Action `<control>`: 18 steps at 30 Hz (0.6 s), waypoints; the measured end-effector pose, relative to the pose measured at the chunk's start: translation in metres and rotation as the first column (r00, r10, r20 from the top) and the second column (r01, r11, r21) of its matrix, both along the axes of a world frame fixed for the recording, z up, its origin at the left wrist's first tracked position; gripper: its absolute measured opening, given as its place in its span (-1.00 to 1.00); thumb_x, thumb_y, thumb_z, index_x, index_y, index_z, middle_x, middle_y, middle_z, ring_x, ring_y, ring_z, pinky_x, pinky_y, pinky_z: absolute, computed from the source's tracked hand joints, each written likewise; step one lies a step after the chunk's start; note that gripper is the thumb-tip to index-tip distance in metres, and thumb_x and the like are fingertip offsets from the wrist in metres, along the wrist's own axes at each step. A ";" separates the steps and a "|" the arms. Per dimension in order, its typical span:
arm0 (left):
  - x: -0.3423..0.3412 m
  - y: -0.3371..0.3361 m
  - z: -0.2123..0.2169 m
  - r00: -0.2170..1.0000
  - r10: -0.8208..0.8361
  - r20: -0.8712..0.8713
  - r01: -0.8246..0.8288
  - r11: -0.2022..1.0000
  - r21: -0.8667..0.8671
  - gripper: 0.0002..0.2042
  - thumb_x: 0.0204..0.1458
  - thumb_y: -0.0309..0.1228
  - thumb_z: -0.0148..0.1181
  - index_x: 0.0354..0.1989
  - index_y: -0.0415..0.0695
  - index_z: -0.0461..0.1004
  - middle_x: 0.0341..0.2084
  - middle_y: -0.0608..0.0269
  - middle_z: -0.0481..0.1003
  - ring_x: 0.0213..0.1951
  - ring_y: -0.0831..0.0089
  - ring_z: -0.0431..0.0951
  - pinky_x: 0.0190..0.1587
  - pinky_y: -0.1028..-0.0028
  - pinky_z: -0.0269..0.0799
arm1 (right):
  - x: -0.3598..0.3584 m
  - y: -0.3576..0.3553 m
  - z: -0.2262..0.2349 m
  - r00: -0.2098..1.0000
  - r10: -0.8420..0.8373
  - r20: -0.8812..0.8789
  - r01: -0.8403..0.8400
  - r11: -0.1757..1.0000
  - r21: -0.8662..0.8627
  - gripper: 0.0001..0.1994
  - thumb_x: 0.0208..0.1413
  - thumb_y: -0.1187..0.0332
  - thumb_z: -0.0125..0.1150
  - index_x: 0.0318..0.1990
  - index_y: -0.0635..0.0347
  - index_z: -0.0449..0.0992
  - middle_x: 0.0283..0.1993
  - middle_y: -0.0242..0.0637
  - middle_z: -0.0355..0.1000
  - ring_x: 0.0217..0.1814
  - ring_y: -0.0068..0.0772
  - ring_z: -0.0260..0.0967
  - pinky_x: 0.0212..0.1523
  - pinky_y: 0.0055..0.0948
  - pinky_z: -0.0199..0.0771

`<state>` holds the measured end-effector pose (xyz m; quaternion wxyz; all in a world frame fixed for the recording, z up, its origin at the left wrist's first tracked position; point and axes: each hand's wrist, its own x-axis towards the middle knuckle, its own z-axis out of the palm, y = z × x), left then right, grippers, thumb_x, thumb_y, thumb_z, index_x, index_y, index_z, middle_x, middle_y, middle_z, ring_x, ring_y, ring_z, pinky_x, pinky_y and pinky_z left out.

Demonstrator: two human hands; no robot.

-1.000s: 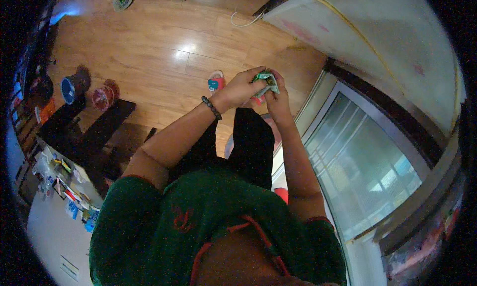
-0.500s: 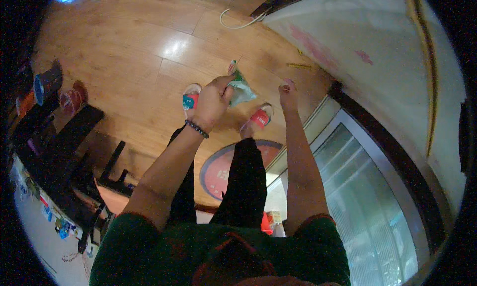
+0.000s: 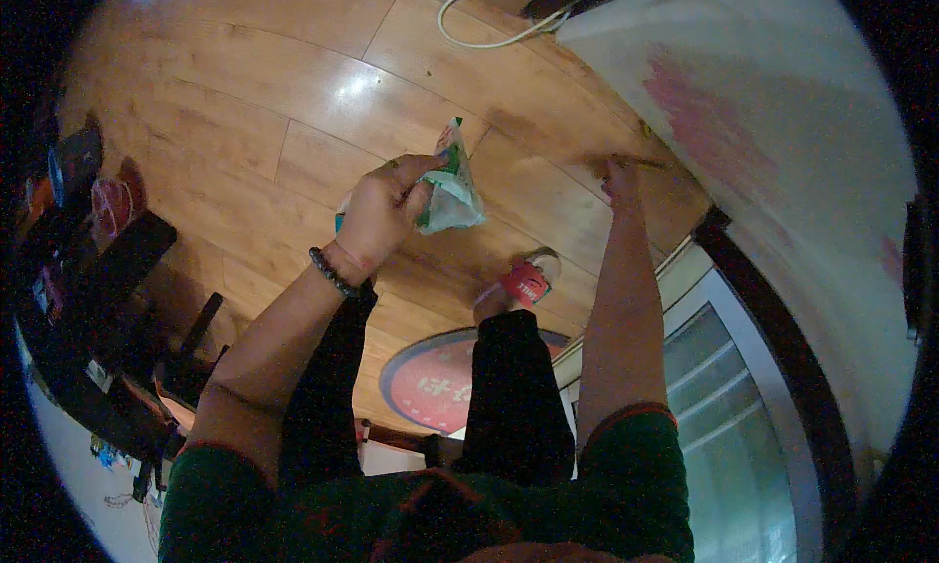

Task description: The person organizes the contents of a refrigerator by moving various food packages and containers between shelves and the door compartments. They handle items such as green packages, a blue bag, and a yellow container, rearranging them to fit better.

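Note:
My left hand [image 3: 380, 209], with a dark bead bracelet on the wrist, is closed on a crumpled green and white plastic bag [image 3: 454, 203]. The bag hangs to the right of my fingers, above the floor. My right hand [image 3: 619, 180] reaches down by the wall, small and dim at the end of the outstretched arm. Its fingertips meet the left end of a thin brownish strip [image 3: 650, 162] on the floor. Whether they grip it cannot be made out. Below them, my right foot wears a red slipper [image 3: 528, 281]; my left arm mostly hides the other foot.
A pale wall with pink stains [image 3: 699, 108] rises at the right, above a glazed door [image 3: 729, 416]. A white cable [image 3: 479, 45] loops over the wood floor [image 3: 235, 103] ahead. A red round mat [image 3: 430, 382] lies behind my feet. Dark furniture [image 3: 127, 270] stands left.
My right hand has reached forward and right to the thin strip by the wall. The bag stays in my left hand, which now appears further left. The whole view has shifted.

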<state>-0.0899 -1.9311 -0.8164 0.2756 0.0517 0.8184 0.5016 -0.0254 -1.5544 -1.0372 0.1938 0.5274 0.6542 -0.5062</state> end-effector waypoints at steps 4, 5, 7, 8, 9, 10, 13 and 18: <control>-0.015 0.005 -0.010 0.998 -0.044 0.038 0.043 0.999 0.009 -0.69 -0.01 -0.60 -0.01 -0.04 -0.23 0.42 -0.23 0.00 0.49 -0.21 0.19 0.51 -0.14 0.42 0.40 | 0.008 0.041 -0.041 0.991 -0.084 -0.100 0.101 0.980 0.171 -0.56 0.05 0.22 0.15 0.09 0.05 0.25 -0.10 -0.32 0.31 -0.26 -0.39 0.27 -0.36 -0.41 0.38; -0.016 0.007 -0.009 0.997 -0.046 0.057 0.046 0.999 -0.005 -0.69 -0.01 -0.60 -0.01 -0.04 -0.23 0.42 -0.23 -0.01 0.48 -0.21 0.19 0.51 -0.14 0.43 0.40 | 0.005 0.054 -0.052 0.987 -0.095 -0.129 0.120 0.972 0.202 -0.57 0.05 0.22 0.16 0.07 0.06 0.26 -0.11 -0.32 0.32 -0.26 -0.39 0.27 -0.36 -0.41 0.38; -0.015 0.009 -0.011 0.998 -0.025 0.066 0.023 0.999 0.029 -0.69 -0.01 -0.60 -0.01 -0.05 -0.23 0.43 -0.24 0.00 0.49 -0.24 0.21 0.51 -0.16 0.43 0.41 | -0.005 0.072 -0.068 0.980 -0.101 -0.172 0.142 0.959 0.246 -0.60 0.04 0.23 0.17 0.02 0.08 0.27 -0.13 -0.31 0.33 -0.27 -0.39 0.27 -0.38 -0.42 0.37; -0.015 0.009 -0.013 0.998 -0.017 0.069 0.014 0.999 0.046 -0.69 -0.01 -0.60 -0.01 -0.05 -0.23 0.43 -0.25 0.00 0.49 -0.25 0.22 0.51 -0.17 0.43 0.41 | -0.012 0.081 -0.076 0.975 -0.100 -0.199 0.150 0.954 0.259 -0.61 0.04 0.23 0.17 0.00 0.09 0.28 -0.14 -0.31 0.33 -0.28 -0.39 0.27 -0.38 -0.42 0.37; -0.017 0.011 -0.014 0.996 -0.038 0.079 0.037 0.999 0.018 -0.71 0.01 -0.59 -0.02 -0.05 -0.25 0.43 -0.24 0.02 0.49 -0.22 0.27 0.50 -0.13 0.43 0.40 | -0.020 0.084 -0.085 0.970 -0.094 -0.226 0.156 0.950 0.271 -0.63 0.03 0.24 0.18 -0.02 0.10 0.29 -0.15 -0.31 0.33 -0.29 -0.39 0.27 -0.39 -0.42 0.36; -0.019 0.012 -0.015 0.994 -0.059 0.091 0.060 0.998 -0.010 -0.72 0.04 -0.59 -0.04 -0.06 -0.27 0.43 -0.23 0.04 0.49 -0.18 0.32 0.49 -0.09 0.44 0.39 | -0.027 0.090 -0.091 0.964 -0.089 -0.252 0.161 0.946 0.281 -0.64 0.03 0.24 0.18 -0.04 0.11 0.30 -0.16 -0.31 0.34 -0.29 -0.39 0.27 -0.39 -0.42 0.36; -0.027 0.017 -0.015 0.988 -0.083 0.128 0.090 0.995 -0.042 -0.74 0.07 -0.57 -0.06 -0.07 -0.29 0.43 -0.22 0.08 0.49 -0.15 0.36 0.49 -0.05 0.44 0.39 | -0.046 0.099 -0.108 0.940 -0.071 -0.334 0.174 0.941 0.291 -0.68 0.02 0.26 0.20 -0.10 0.13 0.33 -0.18 -0.30 0.35 -0.31 -0.39 0.28 -0.41 -0.43 0.35; -0.021 0.018 -0.025 0.989 0.043 0.144 -0.043 0.999 -0.002 -0.73 0.04 -0.57 -0.01 -0.07 -0.24 0.45 -0.30 0.03 0.50 -0.31 0.35 0.53 -0.25 0.47 0.44 | -0.028 0.088 -0.113 0.904 -0.012 -0.426 0.145 0.949 0.280 -0.73 0.00 0.28 0.22 -0.20 0.18 0.37 -0.23 -0.28 0.37 -0.34 -0.39 0.29 -0.44 -0.44 0.33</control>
